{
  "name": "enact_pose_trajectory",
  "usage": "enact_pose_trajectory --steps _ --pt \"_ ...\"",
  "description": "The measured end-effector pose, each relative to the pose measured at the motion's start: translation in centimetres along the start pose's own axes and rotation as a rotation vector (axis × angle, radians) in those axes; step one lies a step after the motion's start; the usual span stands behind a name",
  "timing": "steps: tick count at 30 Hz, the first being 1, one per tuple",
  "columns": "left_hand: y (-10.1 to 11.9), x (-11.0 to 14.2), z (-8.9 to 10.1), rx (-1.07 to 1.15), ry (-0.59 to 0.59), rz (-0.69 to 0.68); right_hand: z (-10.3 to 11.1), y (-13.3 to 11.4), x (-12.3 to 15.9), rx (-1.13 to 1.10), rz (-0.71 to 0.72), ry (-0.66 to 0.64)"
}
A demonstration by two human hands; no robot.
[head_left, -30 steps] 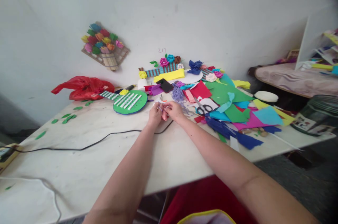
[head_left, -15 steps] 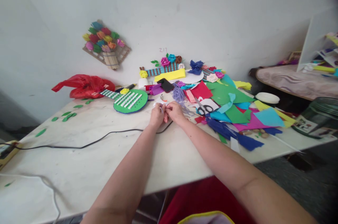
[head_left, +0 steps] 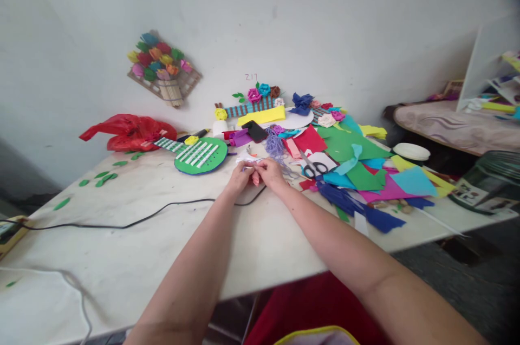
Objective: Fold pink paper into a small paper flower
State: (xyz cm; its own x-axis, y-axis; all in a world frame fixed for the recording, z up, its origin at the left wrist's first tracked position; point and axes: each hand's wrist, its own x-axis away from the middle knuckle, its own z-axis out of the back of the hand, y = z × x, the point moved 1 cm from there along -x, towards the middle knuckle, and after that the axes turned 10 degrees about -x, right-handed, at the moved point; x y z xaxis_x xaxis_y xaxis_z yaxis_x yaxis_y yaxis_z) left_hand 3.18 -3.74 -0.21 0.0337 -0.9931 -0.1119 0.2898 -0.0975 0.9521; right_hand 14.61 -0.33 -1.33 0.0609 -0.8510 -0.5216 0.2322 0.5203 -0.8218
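Observation:
My left hand (head_left: 241, 177) and my right hand (head_left: 270, 173) meet over the middle of the table, both with fingers closed in a pinch. Between them is a small salmon-pink paper piece (head_left: 255, 177), mostly hidden by the fingers. A thin strand of purple yarn (head_left: 252, 163) runs across the fingertips of both hands. Behind my right hand lies a loose tangle of purple yarn (head_left: 274, 144). Scissors (head_left: 314, 166) with black handles rest to the right of my hands. The green paper guitar (head_left: 203, 156) with white strips lies to the left.
Coloured paper sheets (head_left: 353, 144) are heaped on the right, near a glass jar (head_left: 487, 182). A black phone (head_left: 254, 131) lies behind my hands. A black cable (head_left: 162, 208) crosses the table (head_left: 134, 258). A red plastic bag (head_left: 130, 132) sits at the back left.
My fingers have shifted slightly around the pink paper piece, and the purple strand now stretches between the two hands. The view moved a little at first; the things on the table stay put.

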Motion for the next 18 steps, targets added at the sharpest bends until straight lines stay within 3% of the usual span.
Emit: enact_pose_trajectory --steps 3,9,18 --pt "0.3 0.3 -0.2 0.112 -0.064 0.062 0.1 -0.1 0.0 0.004 -0.021 -0.009" --pt "0.6 0.7 0.0 0.114 -0.035 0.058 0.2 -0.4 0.2 -0.02 -0.042 -0.002" --pt "-0.7 0.0 0.3 0.105 -0.057 0.066 -0.3 0.9 0.2 -0.221 -0.166 0.015"
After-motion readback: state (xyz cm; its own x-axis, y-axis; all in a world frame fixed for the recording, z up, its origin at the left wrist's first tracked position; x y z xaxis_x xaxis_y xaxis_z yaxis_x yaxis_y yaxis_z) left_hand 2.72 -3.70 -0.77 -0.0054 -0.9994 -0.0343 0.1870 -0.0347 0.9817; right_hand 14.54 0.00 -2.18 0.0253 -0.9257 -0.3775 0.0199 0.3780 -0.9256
